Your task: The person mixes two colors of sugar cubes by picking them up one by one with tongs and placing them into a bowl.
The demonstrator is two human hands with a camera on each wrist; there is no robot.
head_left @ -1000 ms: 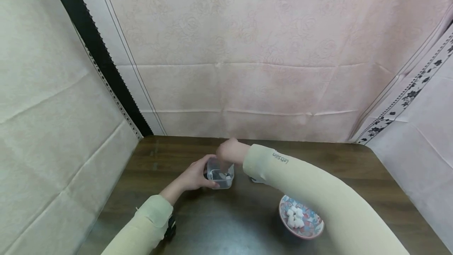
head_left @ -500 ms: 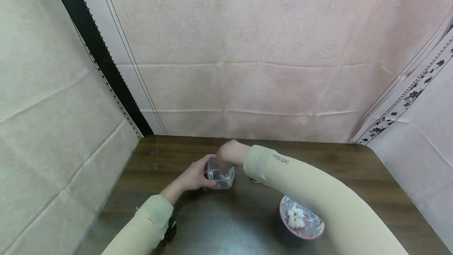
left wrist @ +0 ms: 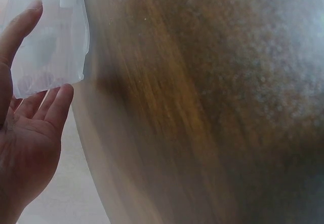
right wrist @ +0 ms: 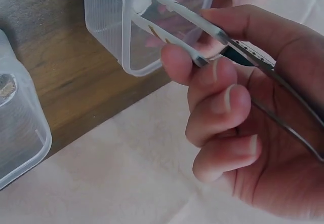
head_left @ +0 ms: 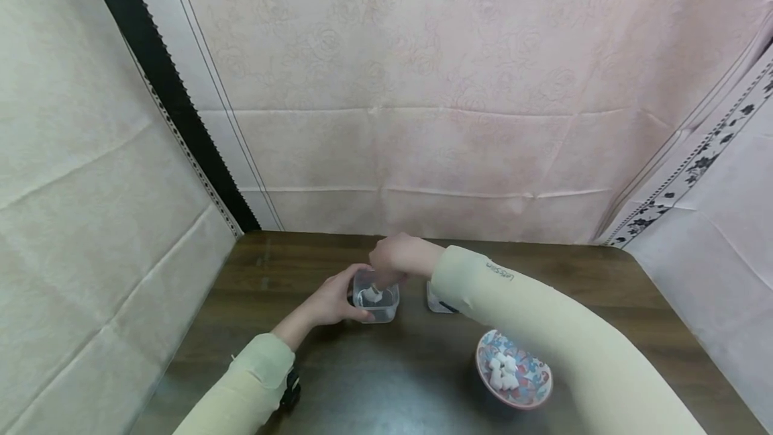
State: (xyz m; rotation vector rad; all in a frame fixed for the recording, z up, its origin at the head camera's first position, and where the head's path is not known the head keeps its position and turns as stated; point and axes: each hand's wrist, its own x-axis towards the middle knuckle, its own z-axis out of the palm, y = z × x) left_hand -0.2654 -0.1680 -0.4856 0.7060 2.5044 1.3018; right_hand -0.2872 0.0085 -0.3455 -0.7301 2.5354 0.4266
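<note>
One pair of white-tipped metal tweezers [right wrist: 215, 31], pinched in the right hand [right wrist: 233, 110], flanks a rounded white lump [right wrist: 142, 2] inside the clear plastic box [right wrist: 109, 24] the left hand [head_left: 335, 297] grips.

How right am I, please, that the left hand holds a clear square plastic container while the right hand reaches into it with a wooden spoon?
The tool is wrong: the right wrist view shows white-tipped metal tweezers in the right hand, reaching into the clear plastic container the left hand holds.

Two containers [head_left: 376, 314], one tweezers [right wrist: 187, 16], one bowl [head_left: 534, 384]
</note>
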